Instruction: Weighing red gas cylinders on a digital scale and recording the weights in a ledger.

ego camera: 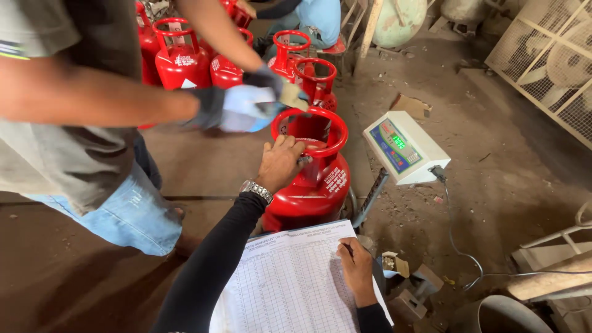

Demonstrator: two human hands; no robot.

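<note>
Steadying the red gas cylinder [311, 185] that stands on the weighing platform, our left hand [280, 163] rests on its shoulder, fingers laid over the top by the valve inside the collar ring; the palm presses flat rather than clenching. Just right of the cylinder sits the white scale readout [405, 148], its green digits lit but too small for us to make out. Below the cylinder, nearest to us, lies the ruled tally sheet [290, 283], most rows still blank. Our right hand [357, 271] rests on the sheet's right edge, closed round a pen [347, 248] with the tip on the paper.

Above the cylinder, a co-worker's gloved hands [253, 105] hover over the collar ring, pinching something small; we cannot tell what. Behind the cylinder, farther up, stand more red cylinders [182, 58] in a cluster. A cable [456, 240] runs from the readout down across the dirt floor.

We judge the step in hand to be weighing and logging: cylinder on the platform, reading showing, pen poised. The next move, as we read it, calls for a steady cylinder, a settled figure, and an entry placed in the correct row without smudging.
</note>
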